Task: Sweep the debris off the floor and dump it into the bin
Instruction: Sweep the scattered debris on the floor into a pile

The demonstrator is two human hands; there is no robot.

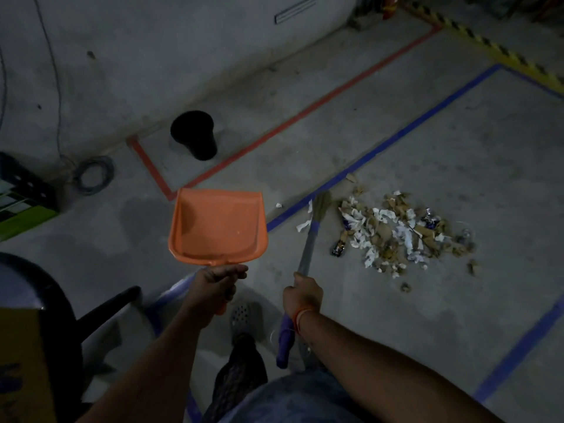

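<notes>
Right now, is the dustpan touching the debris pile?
Apart. The head view shows the dustpan, gripped by the left hand, with bare floor separating it from the debris pile.

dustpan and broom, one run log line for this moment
left hand: holds empty dustpan | right hand: grips broom | debris: unswept | bin: upright

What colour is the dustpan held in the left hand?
Orange. The dustpan, held by its handle in the left hand, shows clearly in the head view.

Bare forearms, orange thread band [300, 315] on right wrist, dark patterned trousers [241, 370], grey perforated clog [242, 314]
</notes>
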